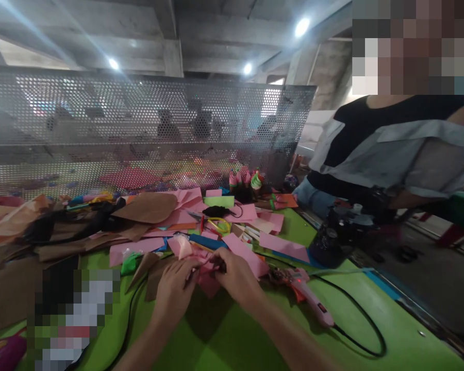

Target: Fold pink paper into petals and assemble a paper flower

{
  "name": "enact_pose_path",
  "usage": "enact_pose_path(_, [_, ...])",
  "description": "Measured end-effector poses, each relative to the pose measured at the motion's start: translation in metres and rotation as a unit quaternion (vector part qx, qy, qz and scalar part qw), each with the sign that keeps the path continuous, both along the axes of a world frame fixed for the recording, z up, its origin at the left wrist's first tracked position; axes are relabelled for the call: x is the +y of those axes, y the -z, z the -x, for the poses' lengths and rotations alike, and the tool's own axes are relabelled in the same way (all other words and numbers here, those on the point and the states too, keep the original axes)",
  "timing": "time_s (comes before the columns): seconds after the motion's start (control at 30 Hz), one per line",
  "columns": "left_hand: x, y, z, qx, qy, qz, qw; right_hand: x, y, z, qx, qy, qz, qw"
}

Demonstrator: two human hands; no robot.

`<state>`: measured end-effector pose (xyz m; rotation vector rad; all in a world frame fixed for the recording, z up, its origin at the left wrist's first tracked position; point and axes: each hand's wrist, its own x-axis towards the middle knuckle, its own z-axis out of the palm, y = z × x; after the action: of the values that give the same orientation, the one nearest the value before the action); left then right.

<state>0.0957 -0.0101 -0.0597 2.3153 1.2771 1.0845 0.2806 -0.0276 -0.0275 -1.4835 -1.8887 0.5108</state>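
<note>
My left hand [177, 286] and my right hand [232, 274] meet over the near part of the table, fingers pinched on a thin pink sheet piece [209, 285]. Part of that piece hangs below the fingertips; its upper part is bunched and partly hidden. Just beyond my right hand lies a flat pink sheet [247, 256]. To the right rests a pink hot glue gun [313, 300], its red light lit and its black cord curling away. Left of my left hand are a brown sheet [144, 269] and a crumpled green piece [130, 263].
The green tabletop [355, 319] carries piled pink and brown sheets [147, 208], yellow-handled scissors [219, 225] and small swirled figures [257, 180]. A perforated metal panel [139, 118] stands behind. At right are a dark container [328, 242] and a person in a grey overshirt [402, 154].
</note>
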Motion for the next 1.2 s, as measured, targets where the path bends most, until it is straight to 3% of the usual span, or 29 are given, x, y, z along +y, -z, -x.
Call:
enact_pose_path(0.17, [0.001, -0.002, 0.002, 0.003, 0.028, -0.002, 1.000, -0.002, -0.005, 0.002, 0.072, -0.029, 0.011, 0.997])
enact_pose_path(0.5, [0.000, -0.003, 0.004, 0.013, 0.056, -0.007, 0.998, -0.003, -0.010, 0.003, 0.049, -0.014, -0.003, 0.999])
enact_pose_path(0.83, [-0.001, -0.004, 0.007, 0.006, 0.073, 0.003, 0.997, 0.003, 0.003, 0.004, 0.253, -0.078, 0.075, 0.961])
enact_pose_path(1.0, [-0.002, -0.006, 0.009, 0.048, 0.073, 0.003, 0.996, -0.001, -0.002, 0.007, 0.232, -0.064, 0.055, 0.969])
enact_pose_path(1.2, [-0.004, -0.010, 0.009, 0.031, 0.085, 0.018, 0.996, -0.005, -0.005, 0.011, 0.211, -0.052, 0.049, 0.975])
